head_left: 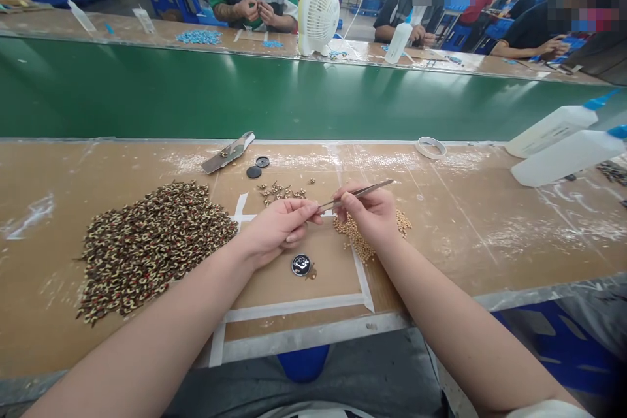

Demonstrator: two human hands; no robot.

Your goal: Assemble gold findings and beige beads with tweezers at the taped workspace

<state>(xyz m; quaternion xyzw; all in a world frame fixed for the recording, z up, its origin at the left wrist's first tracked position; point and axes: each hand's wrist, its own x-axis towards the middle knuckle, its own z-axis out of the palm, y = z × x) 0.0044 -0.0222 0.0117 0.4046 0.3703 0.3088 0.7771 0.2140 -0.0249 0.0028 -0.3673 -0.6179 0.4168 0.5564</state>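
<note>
My right hand (369,209) is closed around a pair of tweezers (369,189), whose tips point left toward my left hand. My left hand (284,225) has its thumb and fingers pinched together at the tweezer tips; what it pinches is too small to make out. Below the hands lies a small round dish (300,265) with shiny dark contents. Beside my right hand is a pile of small tan beads (360,241). A large heap of small dark-and-cream pieces (151,248) lies left of my left hand. Several similar pieces (279,192) sit just behind it.
White tape strips (298,307) frame the work spot. Two black discs (254,172) and a folded strip (228,153) lie behind. A tape roll (431,147) and white bottles (563,157) are at right. Beyond the green belt (196,91), people work near a fan (318,10).
</note>
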